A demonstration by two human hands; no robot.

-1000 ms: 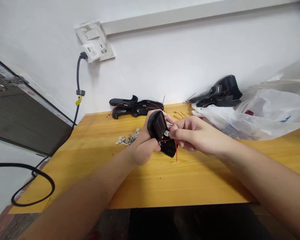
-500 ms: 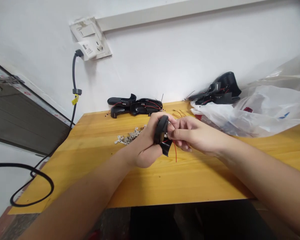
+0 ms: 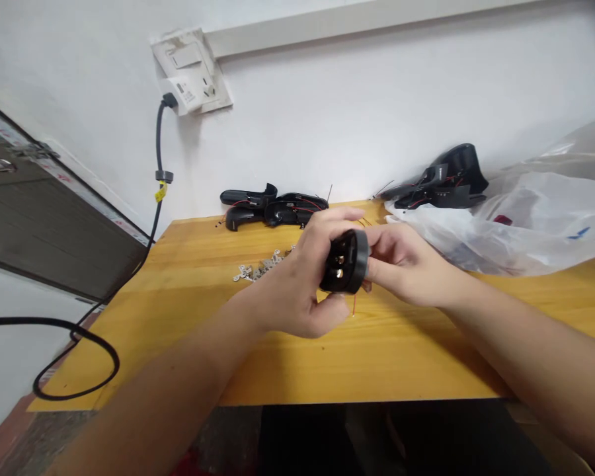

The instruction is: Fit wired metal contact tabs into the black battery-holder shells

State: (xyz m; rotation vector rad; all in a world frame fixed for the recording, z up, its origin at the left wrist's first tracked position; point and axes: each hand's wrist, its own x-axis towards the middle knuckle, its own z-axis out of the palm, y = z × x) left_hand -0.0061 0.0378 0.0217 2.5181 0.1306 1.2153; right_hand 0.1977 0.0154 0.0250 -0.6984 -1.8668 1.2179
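My left hand (image 3: pixel 310 281) is wrapped round a black plastic housing (image 3: pixel 353 264), above the middle of the wooden table. Two shiny metal contacts show in the housing's near opening. My right hand (image 3: pixel 401 264) is closed against the housing's right side, thumb and fingers pinched there; its fingertips are partly hidden behind the part. A thin red wire (image 3: pixel 354 305) hangs below the housing. Just behind my left hand lies a heap of small metal pieces (image 3: pixel 265 266), partly covered by that hand.
Several black housings with red wires (image 3: pixel 277 208) lie along the wall. More black parts (image 3: pixel 446 182) sit at the back right, on a white plastic bag (image 3: pixel 540 231). At the left, a black cable (image 3: pixel 158 145) runs from a wall socket (image 3: pixel 193 73) past the wooden table's edge (image 3: pixel 129 396).
The housing has been turned in my left hand, so its opening with the two contacts now faces me. My right fingers have shifted to its far right side. The view has swung slightly left.
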